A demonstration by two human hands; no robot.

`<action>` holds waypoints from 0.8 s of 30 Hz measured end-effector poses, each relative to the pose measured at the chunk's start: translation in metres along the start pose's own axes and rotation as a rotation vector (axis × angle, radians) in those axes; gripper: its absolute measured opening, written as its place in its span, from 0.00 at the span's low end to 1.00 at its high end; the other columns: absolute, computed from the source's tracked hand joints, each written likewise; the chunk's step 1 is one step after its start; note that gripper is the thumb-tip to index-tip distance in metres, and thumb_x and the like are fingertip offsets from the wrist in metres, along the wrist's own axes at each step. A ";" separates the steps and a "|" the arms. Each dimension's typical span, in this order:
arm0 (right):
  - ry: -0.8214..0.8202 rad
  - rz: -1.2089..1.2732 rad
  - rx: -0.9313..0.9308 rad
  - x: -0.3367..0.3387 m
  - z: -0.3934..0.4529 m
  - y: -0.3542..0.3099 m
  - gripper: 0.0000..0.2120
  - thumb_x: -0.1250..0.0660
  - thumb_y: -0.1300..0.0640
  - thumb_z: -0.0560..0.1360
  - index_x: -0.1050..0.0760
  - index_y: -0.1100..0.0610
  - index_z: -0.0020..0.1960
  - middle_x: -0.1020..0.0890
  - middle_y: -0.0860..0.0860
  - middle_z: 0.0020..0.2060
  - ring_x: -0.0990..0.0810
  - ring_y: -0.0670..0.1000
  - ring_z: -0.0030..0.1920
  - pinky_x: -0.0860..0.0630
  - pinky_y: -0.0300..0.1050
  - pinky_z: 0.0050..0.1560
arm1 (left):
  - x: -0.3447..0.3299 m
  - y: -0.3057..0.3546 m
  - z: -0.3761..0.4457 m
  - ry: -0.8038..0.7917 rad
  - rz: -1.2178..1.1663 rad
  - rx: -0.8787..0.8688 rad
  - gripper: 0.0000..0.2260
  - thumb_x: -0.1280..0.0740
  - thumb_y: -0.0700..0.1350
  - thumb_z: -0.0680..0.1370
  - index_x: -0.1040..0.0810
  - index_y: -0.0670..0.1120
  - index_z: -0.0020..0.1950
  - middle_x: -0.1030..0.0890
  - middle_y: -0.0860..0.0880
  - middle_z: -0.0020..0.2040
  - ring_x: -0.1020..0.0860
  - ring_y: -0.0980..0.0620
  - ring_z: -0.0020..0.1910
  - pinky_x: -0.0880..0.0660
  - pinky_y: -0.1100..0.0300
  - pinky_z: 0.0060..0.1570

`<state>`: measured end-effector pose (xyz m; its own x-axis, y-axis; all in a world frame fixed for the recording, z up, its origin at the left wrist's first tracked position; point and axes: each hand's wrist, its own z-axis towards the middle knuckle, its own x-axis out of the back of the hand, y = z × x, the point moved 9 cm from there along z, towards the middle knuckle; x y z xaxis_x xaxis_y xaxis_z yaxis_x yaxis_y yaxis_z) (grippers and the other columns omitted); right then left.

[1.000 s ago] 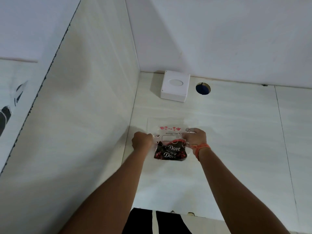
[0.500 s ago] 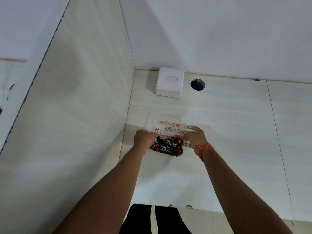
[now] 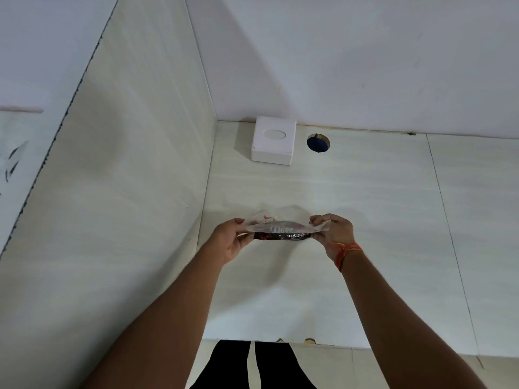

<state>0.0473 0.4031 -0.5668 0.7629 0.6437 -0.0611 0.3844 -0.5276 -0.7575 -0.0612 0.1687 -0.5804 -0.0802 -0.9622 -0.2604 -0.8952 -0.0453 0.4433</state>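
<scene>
A clear plastic bag (image 3: 280, 221) with red hearts holds dark Dove chocolate packets (image 3: 282, 235). The bag hangs in the air above the pale desk (image 3: 365, 220), tilted so I see it nearly edge-on. My left hand (image 3: 231, 240) pinches its left end. My right hand (image 3: 332, 233), with an orange thread on the wrist, pinches its right end. The bag's far side is hidden.
A white tissue box (image 3: 273, 140) stands at the back of the desk by the corner. A round cable hole (image 3: 318, 142) lies just right of it. A pale side panel (image 3: 126, 192) closes the desk on the left. White wall stands behind.
The bag lay flat on the desk under both hands; now both hands have lifted it off the surface and tilted it edge-on. The hands have moved slightly apart.
</scene>
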 end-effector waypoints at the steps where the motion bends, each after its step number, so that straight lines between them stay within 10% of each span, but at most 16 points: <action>1: -0.045 -0.010 0.026 -0.003 -0.001 -0.004 0.20 0.44 0.83 0.70 0.26 0.64 0.28 0.22 0.59 0.39 0.21 0.57 0.40 0.20 0.40 0.31 | 0.001 -0.002 -0.002 -0.033 -0.012 0.040 0.12 0.43 0.27 0.77 0.29 0.42 0.41 0.19 0.39 0.41 0.17 0.49 0.32 0.19 0.63 0.29; 5: -0.258 -0.080 0.135 -0.016 -0.004 -0.029 0.15 0.34 0.76 0.60 0.22 0.58 0.24 0.20 0.59 0.38 0.20 0.55 0.40 0.22 0.45 0.43 | -0.008 0.003 -0.024 -0.201 -0.092 0.195 0.11 0.41 0.41 0.77 0.23 0.39 0.40 0.19 0.38 0.39 0.17 0.44 0.32 0.17 0.54 0.35; 9: -0.442 -0.188 0.172 -0.038 -0.008 -0.054 0.27 0.46 0.84 0.64 0.22 0.58 0.22 0.18 0.57 0.34 0.19 0.52 0.36 0.23 0.43 0.41 | -0.040 0.010 -0.035 -0.375 0.107 0.300 0.26 0.32 0.59 0.71 0.20 0.36 0.53 0.17 0.36 0.52 0.18 0.38 0.50 0.19 0.44 0.51; 14: -0.414 -0.191 0.072 -0.047 -0.012 -0.069 0.08 0.35 0.72 0.74 0.22 0.63 0.49 0.20 0.60 0.50 0.19 0.57 0.49 0.18 0.52 0.50 | -0.087 0.000 -0.036 -0.554 0.472 0.227 0.06 0.36 0.38 0.78 0.23 0.40 0.54 0.21 0.43 0.44 0.20 0.50 0.39 0.21 0.59 0.41; 19: -0.315 0.007 -0.335 -0.041 -0.024 -0.020 0.29 0.31 0.39 0.72 0.26 0.61 0.62 0.21 0.58 0.53 0.19 0.59 0.51 0.21 0.60 0.53 | -0.081 0.001 -0.003 -0.291 0.372 0.017 0.09 0.31 0.34 0.74 0.20 0.39 0.54 0.19 0.43 0.34 0.24 0.47 0.32 0.26 0.50 0.52; 24: -0.224 -0.100 -0.061 -0.036 -0.026 -0.028 0.12 0.28 0.68 0.71 0.23 0.60 0.53 0.19 0.56 0.42 0.18 0.55 0.38 0.19 0.46 0.37 | -0.083 -0.007 -0.007 -0.136 0.426 -0.110 0.05 0.30 0.33 0.74 0.20 0.41 0.48 0.18 0.41 0.39 0.20 0.47 0.32 0.19 0.52 0.38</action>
<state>0.0228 0.3800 -0.5262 0.5879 0.7975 -0.1354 0.4882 -0.4832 -0.7267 -0.0448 0.2466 -0.5560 -0.4944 -0.8575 -0.1424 -0.7189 0.3113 0.6214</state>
